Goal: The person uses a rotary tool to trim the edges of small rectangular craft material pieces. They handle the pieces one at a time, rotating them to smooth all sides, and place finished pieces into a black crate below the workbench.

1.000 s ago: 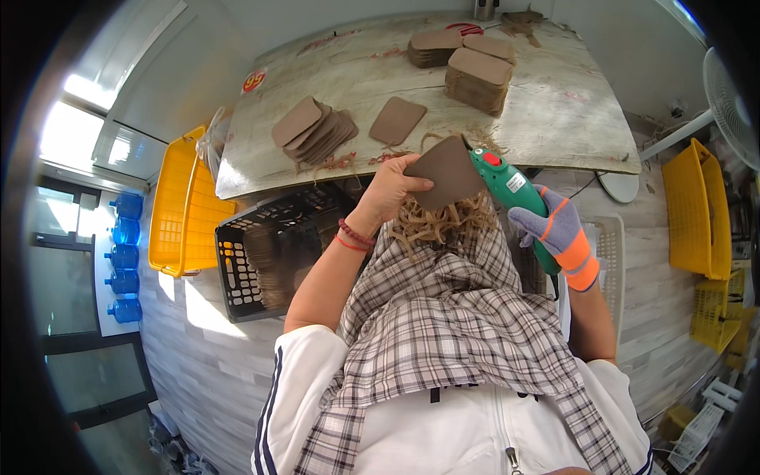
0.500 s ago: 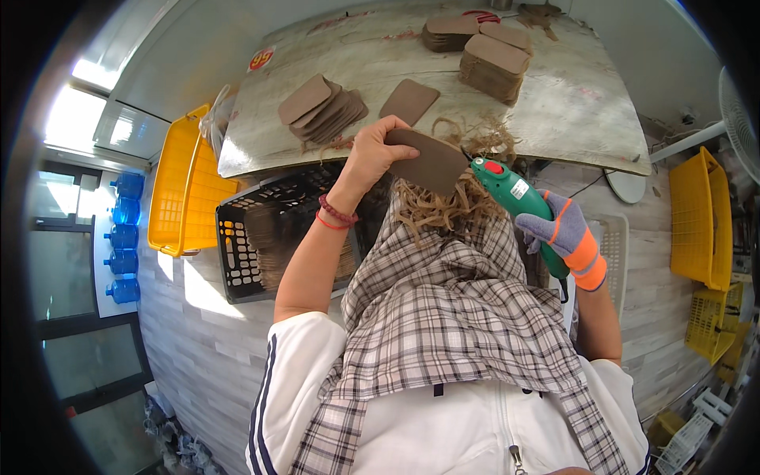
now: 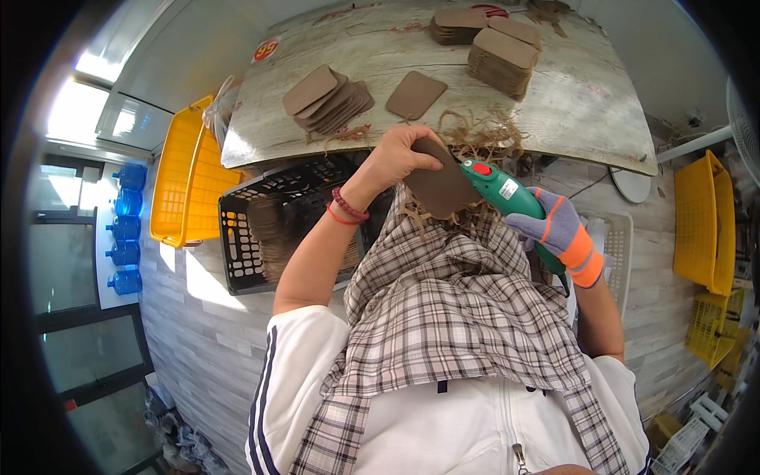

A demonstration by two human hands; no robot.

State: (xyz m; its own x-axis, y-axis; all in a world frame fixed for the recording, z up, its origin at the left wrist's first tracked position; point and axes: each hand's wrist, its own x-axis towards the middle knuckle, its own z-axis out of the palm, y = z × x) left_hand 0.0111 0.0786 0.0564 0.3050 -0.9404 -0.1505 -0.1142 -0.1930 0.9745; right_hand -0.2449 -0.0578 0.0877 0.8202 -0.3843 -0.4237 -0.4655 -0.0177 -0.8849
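My bare left hand (image 3: 404, 161) grips the upper edge of a brown rounded pad (image 3: 437, 186), held tilted above my lap. Wrapped in a grey and orange work glove, my right hand (image 3: 552, 229) holds a green handheld power tool (image 3: 507, 192) with a red switch. Its head is right against the pad's right edge; the tip itself is hidden. Curly brown trimmings (image 3: 475, 215) lie on my checked apron beneath the pad. More brown strips (image 3: 483, 136) are heaped at the table's near edge.
On the table (image 3: 364, 39) are a fanned stack of pads (image 3: 328, 99), a single pad (image 3: 416, 95) and squared stacks (image 3: 503, 59). A black crate (image 3: 237, 261) holding brown pieces stands below left. Yellow baskets (image 3: 186, 174) flank both sides; a pale basket (image 3: 621, 253) sits right.
The pad has turned in my left hand and now hangs more steeply. The power tool has shifted slightly left and down, its head now alongside the pad's right edge.
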